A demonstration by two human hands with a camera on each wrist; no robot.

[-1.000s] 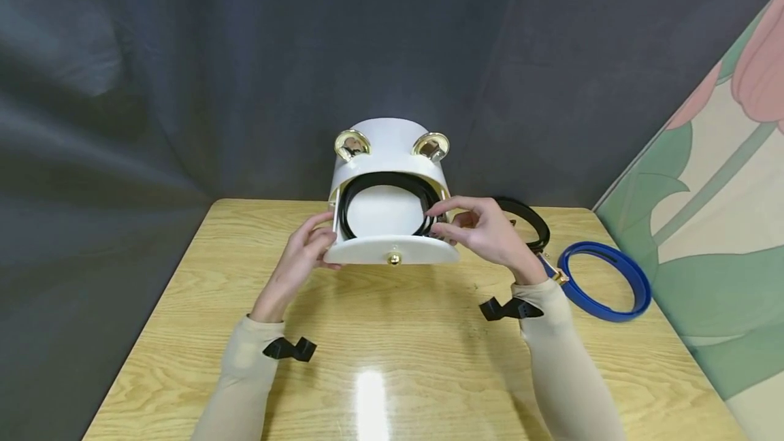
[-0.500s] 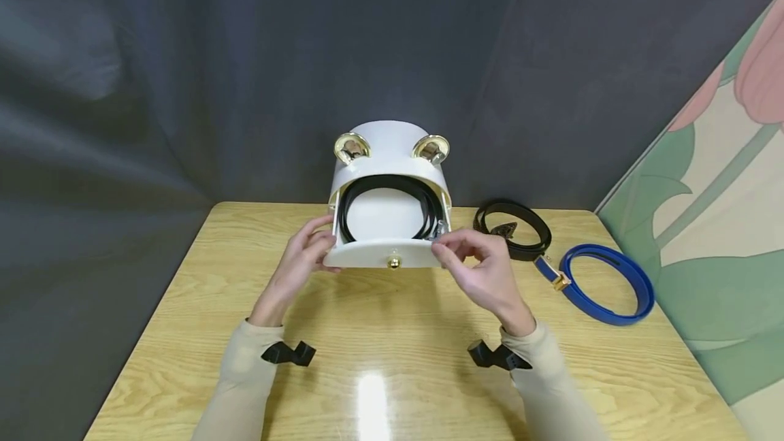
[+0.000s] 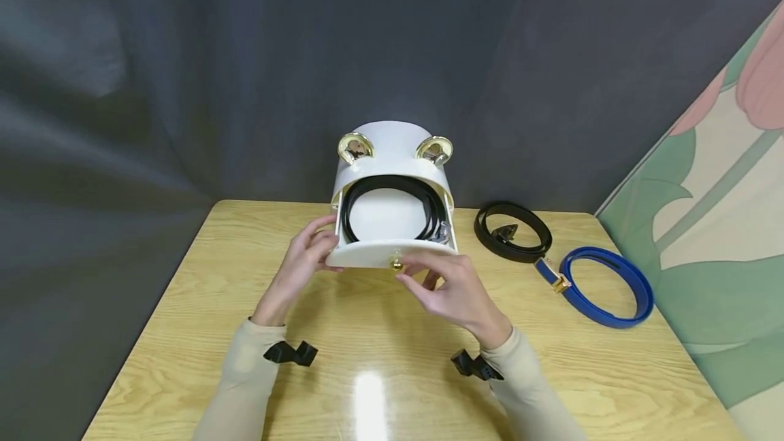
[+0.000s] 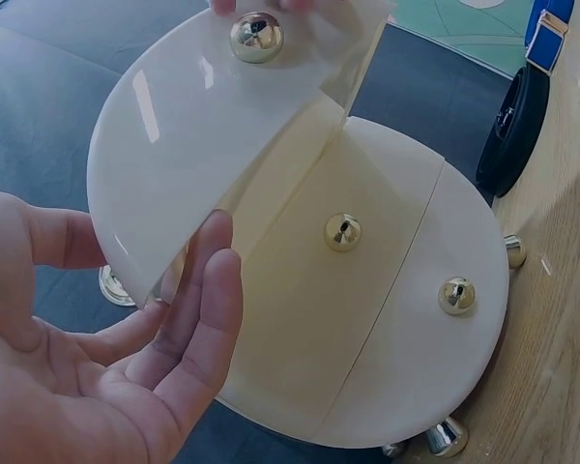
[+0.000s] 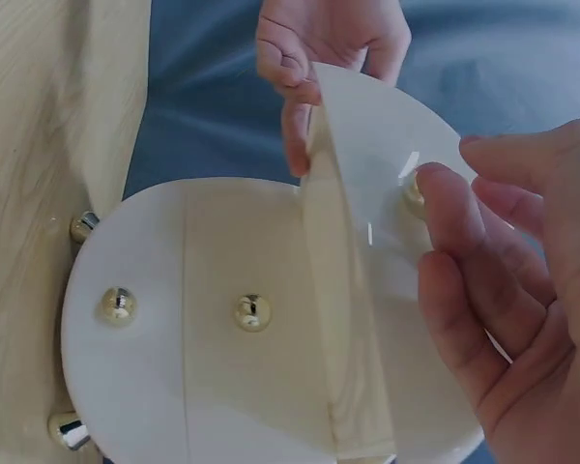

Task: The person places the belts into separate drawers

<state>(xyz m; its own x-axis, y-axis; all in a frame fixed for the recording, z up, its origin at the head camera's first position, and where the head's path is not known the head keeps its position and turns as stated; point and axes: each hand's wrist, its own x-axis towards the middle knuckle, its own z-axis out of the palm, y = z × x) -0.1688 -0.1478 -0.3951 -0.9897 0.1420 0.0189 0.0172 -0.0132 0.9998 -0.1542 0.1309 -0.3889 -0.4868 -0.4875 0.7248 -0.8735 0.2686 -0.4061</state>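
A white cabinet with gold ear-like ornaments stands at the back of the table, its top drawer pulled out. Coiled inside that drawer lies a black belt, its buckle at the right. My left hand holds the drawer's left end, thumb and fingers on either side of the front panel. In front of the drawer, my right hand has its bent fingertips right at the gold knob. The right wrist view shows a fingertip overlapping this knob, thumb and fingers apart.
On the table to the right lie a second coiled black belt and a blue belt with a gold buckle. Two lower gold knobs show in the left wrist view on the closed drawers. A dark curtain hangs behind.
My right hand has left the belt's buckle end inside the drawer and moved left along the drawer's front to the knob. The left hand stays at the drawer's left end.
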